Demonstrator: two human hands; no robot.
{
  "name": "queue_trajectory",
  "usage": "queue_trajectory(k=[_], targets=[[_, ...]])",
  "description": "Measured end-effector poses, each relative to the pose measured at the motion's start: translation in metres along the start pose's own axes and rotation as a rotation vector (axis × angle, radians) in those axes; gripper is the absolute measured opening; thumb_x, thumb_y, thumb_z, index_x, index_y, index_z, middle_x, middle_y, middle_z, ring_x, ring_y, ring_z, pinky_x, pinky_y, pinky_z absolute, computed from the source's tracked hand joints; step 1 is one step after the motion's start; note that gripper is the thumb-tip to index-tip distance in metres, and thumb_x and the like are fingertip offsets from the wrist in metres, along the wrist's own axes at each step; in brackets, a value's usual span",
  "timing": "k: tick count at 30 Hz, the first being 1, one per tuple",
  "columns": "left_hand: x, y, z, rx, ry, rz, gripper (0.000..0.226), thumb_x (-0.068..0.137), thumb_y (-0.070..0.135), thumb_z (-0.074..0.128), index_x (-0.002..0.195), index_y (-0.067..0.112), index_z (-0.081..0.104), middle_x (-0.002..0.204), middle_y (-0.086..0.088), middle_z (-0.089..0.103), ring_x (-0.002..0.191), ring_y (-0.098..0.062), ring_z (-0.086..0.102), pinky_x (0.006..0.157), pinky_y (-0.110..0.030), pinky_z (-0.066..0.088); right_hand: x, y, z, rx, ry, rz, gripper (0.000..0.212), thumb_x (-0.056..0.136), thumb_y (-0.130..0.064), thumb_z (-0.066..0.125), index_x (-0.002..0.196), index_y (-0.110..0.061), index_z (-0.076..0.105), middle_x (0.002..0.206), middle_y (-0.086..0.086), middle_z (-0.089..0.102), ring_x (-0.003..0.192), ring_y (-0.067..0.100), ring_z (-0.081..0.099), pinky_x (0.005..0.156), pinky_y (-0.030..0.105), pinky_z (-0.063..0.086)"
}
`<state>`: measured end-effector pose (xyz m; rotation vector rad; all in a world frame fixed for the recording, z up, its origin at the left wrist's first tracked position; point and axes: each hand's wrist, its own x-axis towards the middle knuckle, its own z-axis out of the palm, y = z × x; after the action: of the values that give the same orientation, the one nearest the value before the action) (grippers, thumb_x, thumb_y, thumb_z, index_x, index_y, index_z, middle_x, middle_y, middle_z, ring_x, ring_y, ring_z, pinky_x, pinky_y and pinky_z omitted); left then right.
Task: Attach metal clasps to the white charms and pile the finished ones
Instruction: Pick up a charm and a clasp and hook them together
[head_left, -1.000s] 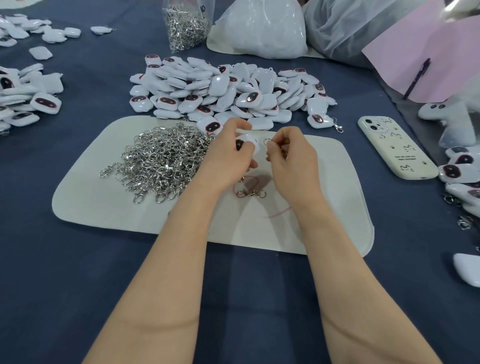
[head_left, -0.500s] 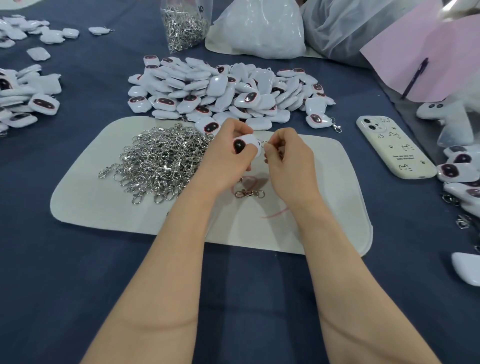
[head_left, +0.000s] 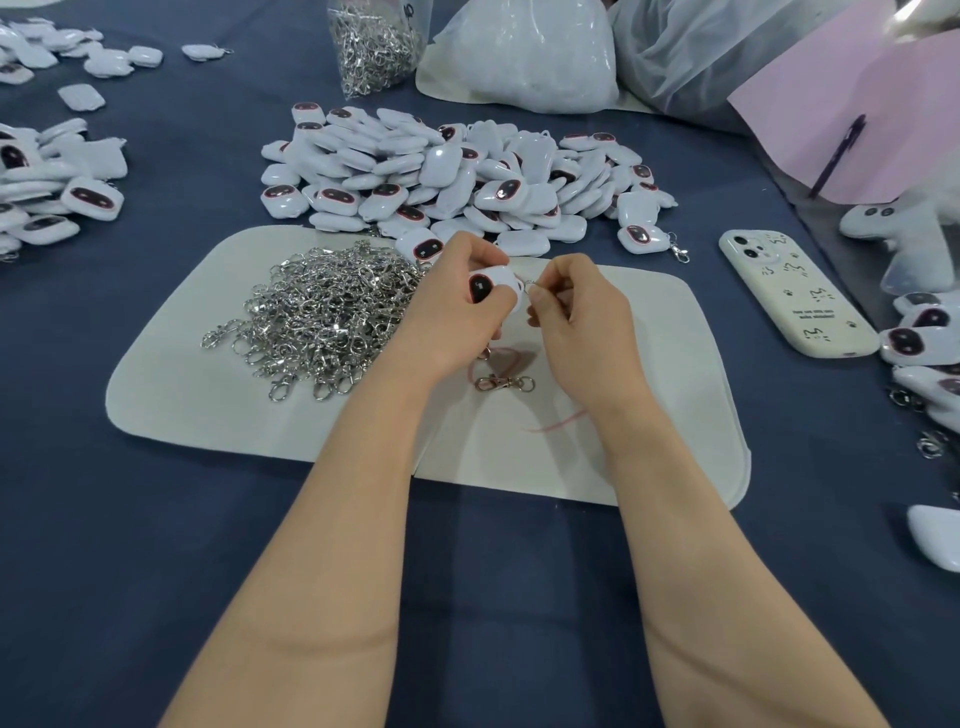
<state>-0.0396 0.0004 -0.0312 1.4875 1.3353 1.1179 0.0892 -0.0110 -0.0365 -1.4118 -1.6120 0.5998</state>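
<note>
My left hand (head_left: 447, 317) grips a white charm (head_left: 493, 286) with a dark oval face, held above the white mat (head_left: 171, 395). My right hand (head_left: 582, 322) pinches a small metal clasp (head_left: 531, 285) at the charm's right edge. The clasp is mostly hidden by my fingers. A heap of loose silver clasps (head_left: 332, 312) lies on the mat to the left of my hands. One single clasp (head_left: 504, 383) lies on the mat just below them. A big pile of white charms (head_left: 447, 171) sits behind the mat.
A clear bag of clasps (head_left: 374, 47) and white plastic bags (head_left: 524, 57) stand at the back. More charms lie at the far left (head_left: 57, 182) and at the right edge (head_left: 924, 343). A cream phone (head_left: 789, 296) lies right of the mat. A pink sheet (head_left: 862, 114) is at back right.
My left hand has turned the charm so that its dark face shows toward me. Both hands stay close together above the mat.
</note>
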Motion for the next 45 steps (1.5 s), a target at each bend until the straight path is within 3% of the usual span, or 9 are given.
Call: queue_trajectory(k=[10,14,18,22,27,31,37,42,45], targets=[[-0.002,0.001,-0.002,0.042,-0.034,0.024,0.020,0.087,0.009,0.053,0.098,0.023,0.046,0.089,0.009,0.055,0.044,0.000,0.051,0.050,-0.016,0.045,0.000,0.002,0.002,-0.103,-0.056,-0.058,0.013,0.090,-0.001,0.050,0.083,-0.012,0.049,0.077,0.002,0.056,0.072,0.020,0.049,0.063,0.024,0.035],[-0.002,0.000,0.001,0.122,-0.035,0.041,0.020,0.087,0.009,0.054,0.101,0.021,0.046,0.089,0.010,0.053,0.054,-0.008,0.054,0.058,-0.024,0.046,0.000,0.003,0.004,-0.164,-0.065,-0.056,0.009,0.088,0.000,0.052,0.089,-0.008,0.055,0.084,0.004,0.057,0.074,0.018,0.047,0.063,0.021,0.033],[-0.003,0.011,0.005,-0.229,0.051,-0.051,0.018,0.088,0.004,0.053,0.098,0.019,0.051,0.093,-0.002,0.061,0.049,-0.005,0.055,0.053,-0.019,0.047,-0.002,-0.006,0.004,0.063,0.056,-0.043,0.021,0.086,0.002,0.053,0.092,-0.018,0.051,0.088,-0.006,0.060,0.078,0.008,0.055,0.068,0.009,0.041],[-0.002,0.018,0.004,-0.599,0.029,-0.212,0.014,0.090,0.000,0.052,0.096,0.012,0.057,0.082,-0.006,0.059,0.050,-0.009,0.058,0.051,-0.019,0.048,0.000,-0.011,0.000,0.238,0.187,-0.022,0.025,0.088,-0.006,0.058,0.082,-0.030,0.053,0.080,-0.016,0.061,0.075,0.001,0.056,0.073,0.014,0.046],[0.000,0.019,0.000,-0.838,-0.049,-0.388,0.017,0.093,0.004,0.052,0.109,0.002,0.057,0.086,-0.010,0.058,0.051,-0.005,0.060,0.049,-0.013,0.049,0.000,-0.012,0.001,0.227,0.209,-0.010,0.019,0.090,-0.010,0.059,0.084,-0.028,0.059,0.077,-0.017,0.062,0.078,0.003,0.062,0.077,0.018,0.050],[0.001,0.020,-0.004,-0.951,-0.097,-0.500,0.013,0.091,0.005,0.055,0.102,-0.002,0.059,0.088,-0.012,0.062,0.049,-0.003,0.059,0.046,-0.010,0.048,0.001,-0.011,0.000,0.206,0.242,-0.029,0.013,0.091,-0.010,0.058,0.092,-0.021,0.065,0.085,-0.010,0.065,0.081,0.002,0.060,0.078,0.016,0.047],[-0.002,0.023,-0.001,-0.711,-0.012,-0.368,0.012,0.090,0.001,0.054,0.098,0.005,0.063,0.080,-0.008,0.058,0.045,-0.006,0.057,0.046,-0.013,0.047,-0.001,-0.010,0.001,-0.019,0.265,-0.116,0.016,0.092,-0.007,0.054,0.100,-0.007,0.069,0.092,0.001,0.067,0.080,0.004,0.053,0.073,0.005,0.037],[-0.002,0.020,0.003,-0.007,0.148,0.038,0.023,0.085,0.008,0.063,0.103,0.021,0.060,0.087,0.003,0.062,0.062,-0.006,0.059,0.066,-0.021,0.052,0.000,-0.005,0.004,-0.215,0.125,-0.080,0.019,0.093,-0.007,0.051,0.099,-0.007,0.069,0.096,0.006,0.069,0.088,0.021,0.059,0.076,0.020,0.038],[-0.002,0.017,0.005,0.004,0.188,0.022,0.015,0.087,0.012,0.063,0.097,0.019,0.054,0.084,0.000,0.062,0.068,-0.012,0.061,0.072,-0.029,0.053,-0.001,-0.005,0.005,-0.142,0.105,-0.020,0.019,0.093,-0.007,0.052,0.102,-0.009,0.068,0.097,0.002,0.067,0.088,0.015,0.058,0.076,0.013,0.037]])
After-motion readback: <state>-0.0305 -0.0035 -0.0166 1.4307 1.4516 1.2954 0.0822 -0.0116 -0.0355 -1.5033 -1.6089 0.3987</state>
